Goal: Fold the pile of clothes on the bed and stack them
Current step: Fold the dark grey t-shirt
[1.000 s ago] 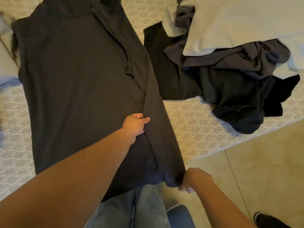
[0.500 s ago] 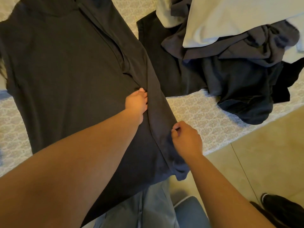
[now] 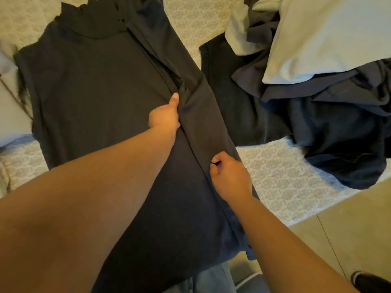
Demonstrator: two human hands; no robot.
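Observation:
A large black shirt [image 3: 97,98] lies spread flat on the patterned bed cover [image 3: 281,178], its right side folded inward as a long strip [image 3: 203,115]. My left hand [image 3: 165,117] rests on the shirt at the inner edge of that fold, thumb straight along the crease, its other fingers hidden under the strip. My right hand [image 3: 229,176] pinches the folded strip lower down, near the bed's edge. The unfolded pile of clothes [image 3: 317,115], dark and grey garments under a pale one [image 3: 330,37], sits at the upper right.
The bed's edge runs diagonally at the lower right, with tiled floor [image 3: 347,233] beyond and a dark shoe [image 3: 368,281] at the bottom corner. A pale cloth [image 3: 10,115] lies at the left edge. My jeans [image 3: 211,280] show below the shirt's hem.
My left hand slid up along the fold's crease. My right hand left the shirt's bottom corner and moved up onto the folded strip, where it now pinches the cloth.

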